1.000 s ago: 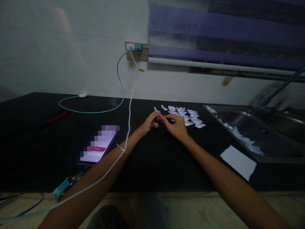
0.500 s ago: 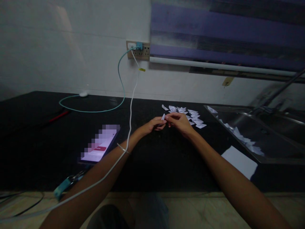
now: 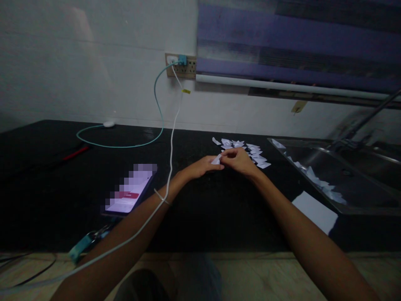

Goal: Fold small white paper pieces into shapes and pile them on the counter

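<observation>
Dark glossy counter, black stone look, runs the full width under a white wall. Small white paper scrap, thin and creased, sits low over the counter at mid-depth, pinched between both hands. Left hand lies flat-ish, palm down, fingers together and stretched toward the scrap, tips on its left edge. Right hand is curled, thumb and forefinger clamped on the scrap's right edge; both forearms reach straight out from the near edge. Just behind the right hand: pile of paper bits, small, angular, white. Right of that, steel sink, matte sheen, more white scraps inside along its slope. White sheet, flat, rectangular, lies near the sink's front corner. Phone, screen lit, lies left of the left forearm. White cable drops from the wall socket and crosses the left wrist. Bare counter between the forearms.
</observation>
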`<move>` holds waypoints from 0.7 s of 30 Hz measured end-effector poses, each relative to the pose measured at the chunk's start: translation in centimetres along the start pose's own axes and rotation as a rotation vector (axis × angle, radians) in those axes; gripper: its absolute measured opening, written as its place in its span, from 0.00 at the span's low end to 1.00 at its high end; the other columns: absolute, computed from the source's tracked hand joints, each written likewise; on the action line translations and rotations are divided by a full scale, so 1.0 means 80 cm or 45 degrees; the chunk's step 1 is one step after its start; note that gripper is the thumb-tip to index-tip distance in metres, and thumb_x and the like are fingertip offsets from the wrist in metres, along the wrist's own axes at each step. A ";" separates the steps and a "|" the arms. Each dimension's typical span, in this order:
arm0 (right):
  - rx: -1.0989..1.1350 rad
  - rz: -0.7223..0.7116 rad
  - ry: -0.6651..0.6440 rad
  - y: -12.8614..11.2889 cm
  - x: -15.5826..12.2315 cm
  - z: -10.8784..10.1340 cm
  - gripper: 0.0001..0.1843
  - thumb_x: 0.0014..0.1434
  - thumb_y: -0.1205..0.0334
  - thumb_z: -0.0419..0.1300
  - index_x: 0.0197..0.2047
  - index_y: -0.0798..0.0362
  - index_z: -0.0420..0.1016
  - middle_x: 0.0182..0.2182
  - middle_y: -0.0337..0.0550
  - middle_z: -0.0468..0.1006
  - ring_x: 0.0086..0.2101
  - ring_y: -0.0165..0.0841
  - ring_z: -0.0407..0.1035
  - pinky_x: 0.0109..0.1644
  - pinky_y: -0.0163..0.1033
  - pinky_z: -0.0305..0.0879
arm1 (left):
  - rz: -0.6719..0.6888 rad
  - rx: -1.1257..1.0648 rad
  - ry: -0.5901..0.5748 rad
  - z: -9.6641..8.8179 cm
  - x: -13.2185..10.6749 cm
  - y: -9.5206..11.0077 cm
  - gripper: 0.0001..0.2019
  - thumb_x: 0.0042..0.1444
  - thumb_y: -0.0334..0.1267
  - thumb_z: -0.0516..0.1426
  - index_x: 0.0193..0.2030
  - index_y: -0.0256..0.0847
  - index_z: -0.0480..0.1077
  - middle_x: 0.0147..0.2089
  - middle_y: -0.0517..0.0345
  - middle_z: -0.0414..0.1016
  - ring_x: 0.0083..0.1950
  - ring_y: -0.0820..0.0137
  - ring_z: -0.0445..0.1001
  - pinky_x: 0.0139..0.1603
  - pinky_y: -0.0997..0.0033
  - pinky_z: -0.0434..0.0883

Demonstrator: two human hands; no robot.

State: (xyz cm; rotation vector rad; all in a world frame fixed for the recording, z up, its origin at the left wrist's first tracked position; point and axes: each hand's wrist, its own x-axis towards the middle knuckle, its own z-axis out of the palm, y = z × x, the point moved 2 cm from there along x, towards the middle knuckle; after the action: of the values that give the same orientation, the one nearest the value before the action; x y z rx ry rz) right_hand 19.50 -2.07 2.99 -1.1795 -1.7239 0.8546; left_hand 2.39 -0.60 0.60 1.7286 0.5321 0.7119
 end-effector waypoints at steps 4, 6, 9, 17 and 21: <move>0.023 -0.019 0.040 0.005 0.004 0.000 0.06 0.46 0.60 0.66 0.27 0.54 0.82 0.21 0.38 0.77 0.22 0.28 0.66 0.28 0.35 0.60 | 0.025 -0.071 -0.047 -0.001 -0.004 0.005 0.16 0.59 0.51 0.60 0.38 0.38 0.71 0.27 0.61 0.68 0.25 0.75 0.64 0.26 0.74 0.58; 0.021 -0.026 0.051 0.006 0.005 -0.001 0.06 0.46 0.61 0.65 0.26 0.54 0.82 0.20 0.38 0.77 0.22 0.28 0.65 0.27 0.35 0.58 | 0.031 -0.089 0.006 -0.004 -0.004 0.003 0.19 0.63 0.54 0.55 0.36 0.38 0.69 0.26 0.59 0.69 0.24 0.75 0.65 0.24 0.75 0.58; -0.005 -0.024 0.048 0.007 0.006 -0.004 0.06 0.46 0.62 0.64 0.26 0.54 0.81 0.19 0.37 0.76 0.21 0.27 0.64 0.27 0.35 0.57 | 0.024 -0.067 0.155 -0.009 -0.003 -0.001 0.17 0.63 0.53 0.55 0.36 0.40 0.67 0.26 0.60 0.69 0.23 0.76 0.66 0.22 0.76 0.58; 0.124 0.012 0.083 0.007 0.004 0.004 0.06 0.50 0.59 0.66 0.29 0.52 0.81 0.24 0.40 0.79 0.22 0.29 0.67 0.27 0.37 0.63 | 0.076 0.134 0.455 -0.010 0.001 0.003 0.10 0.63 0.39 0.57 0.32 0.40 0.64 0.28 0.62 0.67 0.28 0.75 0.67 0.27 0.77 0.63; 0.147 -0.023 0.278 0.001 0.001 0.005 0.09 0.54 0.56 0.66 0.31 0.53 0.80 0.24 0.40 0.78 0.23 0.30 0.68 0.27 0.38 0.63 | 0.107 0.197 0.591 -0.013 0.002 0.003 0.10 0.64 0.37 0.56 0.31 0.41 0.63 0.28 0.64 0.64 0.29 0.76 0.65 0.30 0.76 0.64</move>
State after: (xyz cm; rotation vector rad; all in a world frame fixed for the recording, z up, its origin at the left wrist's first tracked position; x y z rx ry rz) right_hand 19.13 -1.98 2.74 -1.1337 -1.4871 0.7739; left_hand 1.78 0.20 1.09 1.7379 0.8534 1.1703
